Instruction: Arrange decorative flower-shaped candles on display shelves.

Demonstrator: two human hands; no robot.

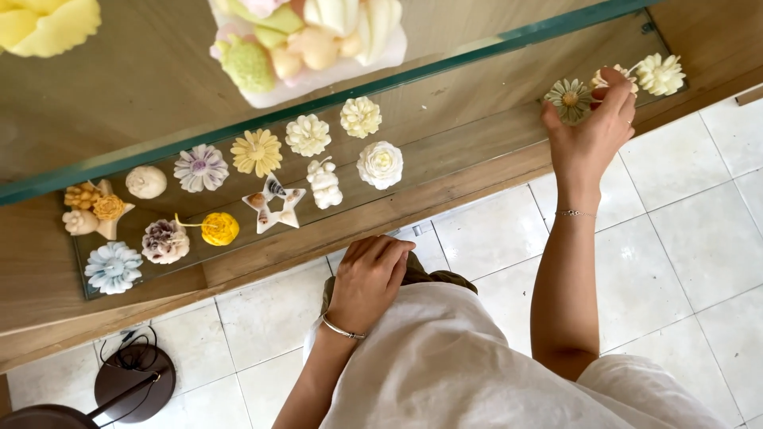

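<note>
My right hand (592,131) reaches to the far right of a low wooden shelf and closes its fingertips around a pale flower-shaped candle (612,78), between a green-grey daisy candle (569,98) and a cream flower candle (660,74). My left hand (369,278) rests curled against my knee, below the shelf edge, holding nothing. On the glass tray (238,246) at the left lie several flower candles, among them a yellow daisy (257,152), a white rose (380,164) and a star-shaped dish (274,203).
A glass shelf edge (334,99) runs diagonally above, with a pastel candle bouquet (306,40) and a yellow flower (44,24) on it. White floor tiles lie below. A dark round lamp base with a cord (133,381) stands at the lower left.
</note>
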